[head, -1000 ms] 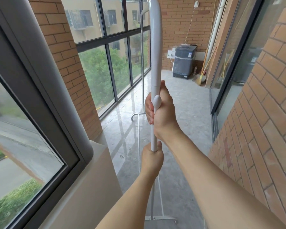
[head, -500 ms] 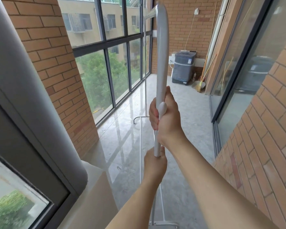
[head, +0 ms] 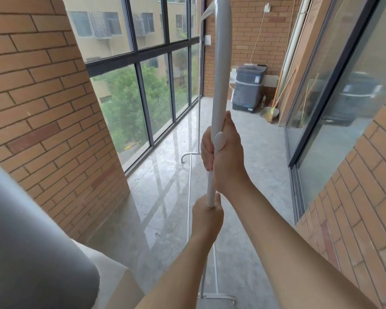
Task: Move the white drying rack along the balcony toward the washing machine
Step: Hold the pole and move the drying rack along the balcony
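From the head camera I see my right hand (head: pixel 226 152) wrapped tight around the rack (head: pixel 220 85) upright at its knob, and my left hand (head: pixel 206 216) closed on the thinner tube just below. The rack stands mid-balcony on the floor (head: pixel 261 166), its far foot near the windows (head: pixel 152 85). The washer (head: pixel 249 88) sits well apart at the far brick wall, a broom (head: pixel 271 112) beside it.

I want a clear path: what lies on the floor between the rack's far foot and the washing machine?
Head view: bare floor from the drying rack's far foot to the washing machine.
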{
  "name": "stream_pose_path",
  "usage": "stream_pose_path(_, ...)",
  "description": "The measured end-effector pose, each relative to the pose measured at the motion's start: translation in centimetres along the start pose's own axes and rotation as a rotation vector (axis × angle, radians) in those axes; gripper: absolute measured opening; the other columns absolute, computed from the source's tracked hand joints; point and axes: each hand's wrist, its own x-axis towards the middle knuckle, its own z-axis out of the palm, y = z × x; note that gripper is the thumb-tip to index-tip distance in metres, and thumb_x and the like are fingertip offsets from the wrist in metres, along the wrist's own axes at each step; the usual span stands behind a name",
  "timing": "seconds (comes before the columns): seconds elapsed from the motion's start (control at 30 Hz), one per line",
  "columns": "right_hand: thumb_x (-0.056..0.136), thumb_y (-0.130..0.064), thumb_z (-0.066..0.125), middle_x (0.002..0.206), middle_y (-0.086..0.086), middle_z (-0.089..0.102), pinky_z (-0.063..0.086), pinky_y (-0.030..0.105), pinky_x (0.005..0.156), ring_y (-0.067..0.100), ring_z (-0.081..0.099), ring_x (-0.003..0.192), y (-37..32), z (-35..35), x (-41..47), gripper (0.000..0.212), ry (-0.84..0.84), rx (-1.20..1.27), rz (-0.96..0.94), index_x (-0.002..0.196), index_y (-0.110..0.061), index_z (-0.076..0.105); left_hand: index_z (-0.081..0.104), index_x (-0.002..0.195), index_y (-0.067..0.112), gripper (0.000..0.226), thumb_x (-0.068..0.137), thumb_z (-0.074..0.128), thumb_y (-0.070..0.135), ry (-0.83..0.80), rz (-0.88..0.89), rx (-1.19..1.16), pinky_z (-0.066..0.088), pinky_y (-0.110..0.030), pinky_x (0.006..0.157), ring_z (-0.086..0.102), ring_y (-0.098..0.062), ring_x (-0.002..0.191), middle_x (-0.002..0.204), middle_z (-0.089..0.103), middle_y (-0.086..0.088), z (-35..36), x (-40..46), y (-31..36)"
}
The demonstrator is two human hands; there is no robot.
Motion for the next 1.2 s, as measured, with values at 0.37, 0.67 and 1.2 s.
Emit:
stream_pose_path(0.37,0.049,-0.080,0.036,0.046,-0.017,0.050,0.037,0.022,0.054,0.006,0.040,0.053,2.7,-2.6,9.2,0.047,-0.075,-0.196,-0.055,0.074,-0.041,0.031,0.029,0.059,0.014,0.043,0.096,0.051,0.012,0.054,-0.041,0.019,0.023,-0.015,0.035,0.024,-0.008,0.042,0.057,0.033,-0.002,3.0,7.8,1.6)
stream_pose_path(0.67,0.049,-0.077,0.032,0.074,-0.002,0.033,0.032,0.026,0.062,0.008,0.031,0.065,3.4,-3.9,15.3,0.045,-0.105,-0.183,-0.069,0.078,-0.043,0.026,0.026,0.055,0.019,0.048,0.095,0.053,0.013,0.067,-0.034,0.036,0.021,-0.017,0.036,0.022,-0.008,0.040,0.052,0.030,0.003,5.0,13.4,3.0)
stream_pose_path(1.2,0.089,-0.061,0.036,0.068,0.005,0.033,0.031,0.015,0.038,0.003,0.042,0.033,7.0,-0.8,29.5,0.048,-0.011,0.148,0.096,0.068,-0.018,0.039,0.029,0.058,0.016,0.045,0.095,0.053,0.016,0.054,-0.020,0.074,0.021,-0.013,0.034,0.024,-0.008,0.036,0.054,0.033,0.001,3.3,28.1,4.4)
